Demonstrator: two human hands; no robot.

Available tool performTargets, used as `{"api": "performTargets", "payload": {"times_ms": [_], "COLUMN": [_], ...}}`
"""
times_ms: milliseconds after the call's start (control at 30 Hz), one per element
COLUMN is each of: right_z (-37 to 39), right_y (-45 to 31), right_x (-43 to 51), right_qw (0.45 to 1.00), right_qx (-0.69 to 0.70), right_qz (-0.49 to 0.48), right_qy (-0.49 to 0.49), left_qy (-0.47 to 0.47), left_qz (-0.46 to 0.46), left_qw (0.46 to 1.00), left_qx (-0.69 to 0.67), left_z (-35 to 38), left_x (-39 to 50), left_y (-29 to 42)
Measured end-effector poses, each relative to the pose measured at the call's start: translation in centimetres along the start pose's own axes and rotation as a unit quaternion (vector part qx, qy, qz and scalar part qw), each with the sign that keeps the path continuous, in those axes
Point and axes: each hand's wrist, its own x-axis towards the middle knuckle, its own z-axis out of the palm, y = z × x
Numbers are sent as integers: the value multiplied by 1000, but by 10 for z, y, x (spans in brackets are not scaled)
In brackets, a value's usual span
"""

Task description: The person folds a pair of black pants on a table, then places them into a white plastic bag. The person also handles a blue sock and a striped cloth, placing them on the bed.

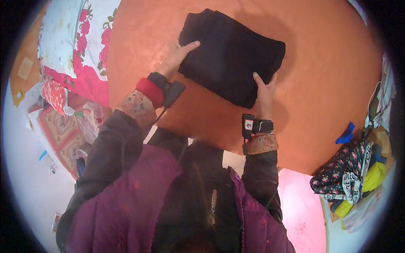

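Note:
Between my two hands is a folded piece of black cloth (231,57), probably a garment, held over an orange bed cover (316,95). My left hand (177,57) grips its left edge, thumb on top and fingers hidden beneath. At the lower right edge, my right hand (265,91) holds it the same way, thumb on the upper face. A shadow of the cloth falls on the cover to its right. Each wrist wears a strapped black device. How far the cloth is lifted above the cover I cannot tell.
Floral bedding (91,41) lies along the left side. A black flower-print bag or cloth (340,170) sits at the right edge, near a small blue item (345,133) and yellow fabric (375,177). A red-bordered patterned mat (60,126) is at lower left.

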Motion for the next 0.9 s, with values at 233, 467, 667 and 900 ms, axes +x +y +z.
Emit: {"api": "performTargets", "payload": {"times_ms": [233,467,667,900], "right_z": [13,64,57,76], "right_y": [-34,-44,-57,-107], "right_x": [3,81,112,87], "right_qw": [896,708,715,748], "right_qx": [-336,-594,-631,-561], "right_qz": [-263,-375,-236,-217], "right_qy": [122,-71,-187,-282], "left_qy": [101,-54,-65,-30], "left_qz": [383,368,404,362], "left_qw": [821,717,725,858], "left_qx": [412,589,555,363], "left_z": [15,49,40,30], "left_x": [-31,-30,-23,-51], "left_y": [8,-29,-35,-22]}}
